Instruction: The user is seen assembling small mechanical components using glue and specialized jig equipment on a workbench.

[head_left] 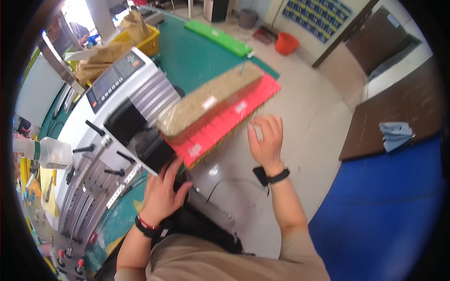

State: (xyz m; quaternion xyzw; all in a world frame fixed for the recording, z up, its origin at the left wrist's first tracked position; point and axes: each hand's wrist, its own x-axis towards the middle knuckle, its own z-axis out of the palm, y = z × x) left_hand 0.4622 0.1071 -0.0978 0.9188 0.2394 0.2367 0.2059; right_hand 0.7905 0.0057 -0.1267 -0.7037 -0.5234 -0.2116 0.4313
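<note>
My left hand (163,195) is at the near edge of a white machine (75,126), its fingers stretched toward a black block (154,150) and its thumb apart. Whether the fingertips touch the block I cannot tell. My right hand (267,140) hangs over the floor, just off the near side of a red bundle (225,122). Its fingers are slightly bent, the thumb stands away from them, and nothing shows between them. A long brown, shiny wrapped package (211,96) lies along the red bundle's far side. Both bear small white labels.
Behind the machine stands a yellow basket (149,43) with brown paper. A bright green strip (218,37) lies on the green tabletop (183,61). At left is a clear plastic bottle (55,153). A blue cloth (396,136) rests on a brown board, and a red bucket (286,43) stands on the floor.
</note>
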